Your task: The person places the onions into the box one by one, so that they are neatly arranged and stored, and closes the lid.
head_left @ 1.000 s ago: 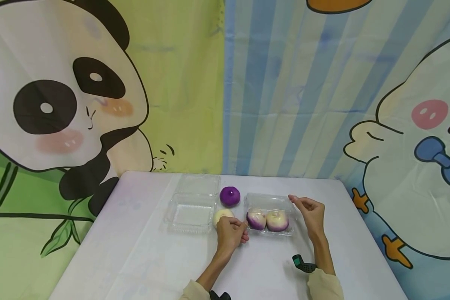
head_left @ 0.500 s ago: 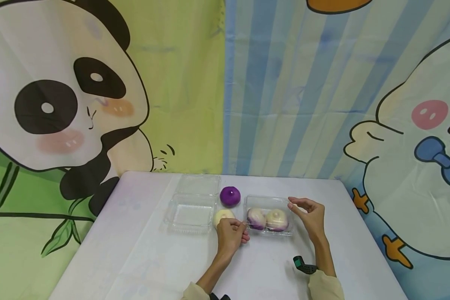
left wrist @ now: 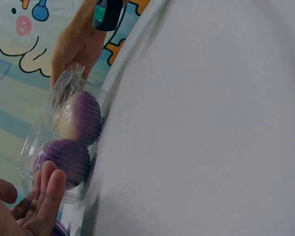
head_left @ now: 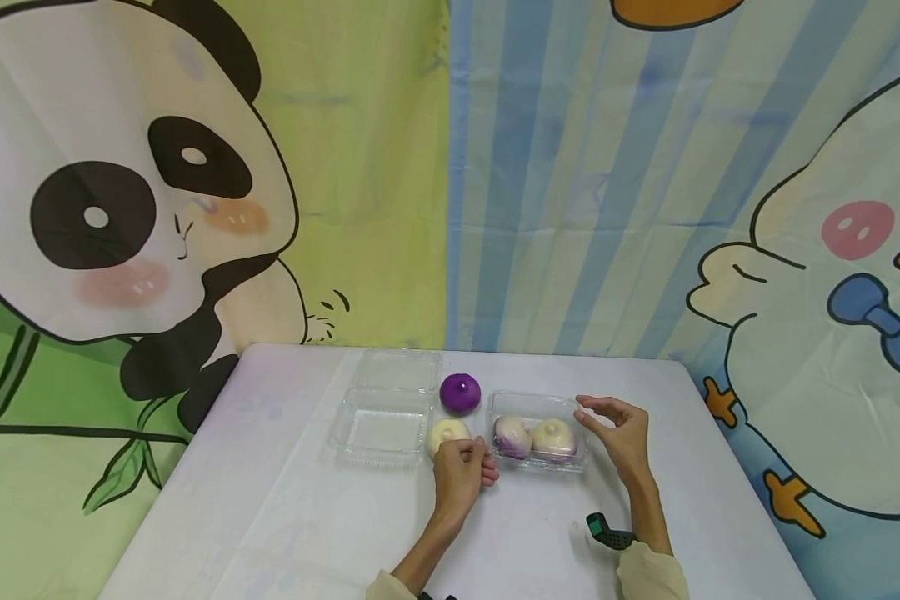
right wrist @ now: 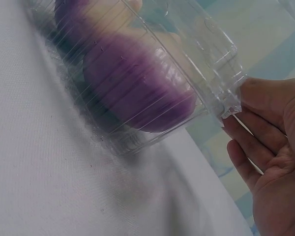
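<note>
A clear plastic clamshell box (head_left: 537, 403) holds two round, turnip-like pieces, cream on top and purple below (head_left: 553, 439). Its lid lies over them. My right hand (head_left: 621, 433) pinches the box's right end between thumb and fingers; the right wrist view has these fingertips at a corner tab of the clear plastic (right wrist: 226, 101). At the left end is my left hand (head_left: 459, 477), its fingers (left wrist: 51, 194) lying against the box and the thumb held apart. Just beyond this hand sits a cream-topped piece (head_left: 447, 433), partly hidden by it. Behind stands a fully purple one (head_left: 460, 393).
A second clear clamshell box (head_left: 385, 422) stands open on the left, lid folded back. The white-covered table (head_left: 292, 517) ends at a printed cloth backdrop (head_left: 375, 208) with a panda and a chick. Both wrists wear dark devices (head_left: 608, 532).
The lid of the right box has come down over the two pieces. My right fingers have dropped slightly with it. My left hand barely shifts, showing more of the cream-topped piece.
</note>
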A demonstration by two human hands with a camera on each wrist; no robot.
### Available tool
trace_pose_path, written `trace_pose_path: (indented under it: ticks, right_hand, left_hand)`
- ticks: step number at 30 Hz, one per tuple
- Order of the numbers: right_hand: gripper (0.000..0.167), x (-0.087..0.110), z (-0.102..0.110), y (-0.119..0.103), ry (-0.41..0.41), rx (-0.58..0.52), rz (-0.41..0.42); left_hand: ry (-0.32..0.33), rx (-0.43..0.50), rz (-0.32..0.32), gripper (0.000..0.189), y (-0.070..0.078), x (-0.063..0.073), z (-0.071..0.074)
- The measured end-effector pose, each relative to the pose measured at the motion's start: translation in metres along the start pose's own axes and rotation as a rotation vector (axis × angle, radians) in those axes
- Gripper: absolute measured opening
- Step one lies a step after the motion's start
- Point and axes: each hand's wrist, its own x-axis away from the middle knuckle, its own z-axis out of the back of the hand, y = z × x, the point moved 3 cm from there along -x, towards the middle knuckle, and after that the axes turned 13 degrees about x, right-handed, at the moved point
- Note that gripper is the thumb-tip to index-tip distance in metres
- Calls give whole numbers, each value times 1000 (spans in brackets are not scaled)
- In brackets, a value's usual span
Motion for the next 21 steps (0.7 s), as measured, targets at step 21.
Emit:
trace_pose_path:
  ticks: [21]
  right_hand:
    - [24,0,0,-1,-2,20,11]
  left_hand:
    - [2,41,29,8,0,5,0]
